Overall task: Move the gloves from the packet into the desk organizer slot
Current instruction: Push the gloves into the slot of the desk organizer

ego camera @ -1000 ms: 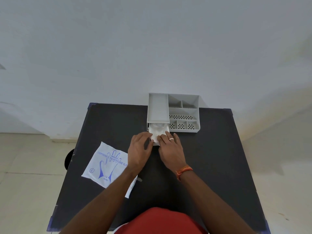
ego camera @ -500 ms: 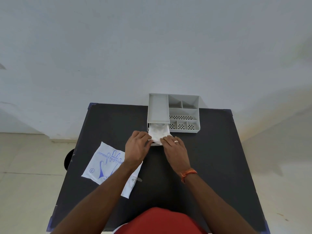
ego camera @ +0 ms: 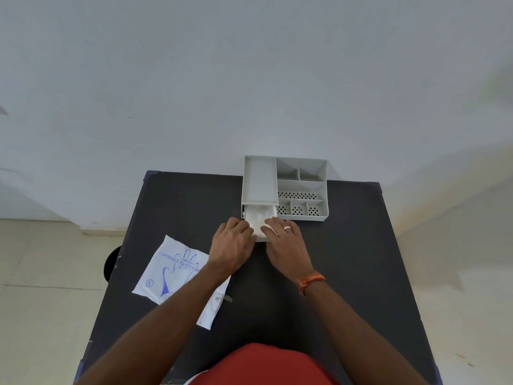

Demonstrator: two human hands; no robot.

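Both hands are resting fingers-down on the folded white crinkly plastic gloves (ego camera: 259,219) — left hand (ego camera: 231,247) w/ fingers curled, right hand (ego camera: 287,244) flatter. Gloves are lying in the pulled-out drawer slot of the grey plastic desk organizer (ego camera: 284,187). Flat white printed packet (ego camera: 173,269) is lying on the matte black worktop (ego camera: 361,259), left.

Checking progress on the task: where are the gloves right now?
In the head view, the gloves lie in the pulled-out drawer at the desk organizer's front left, between the left hand and right hand.
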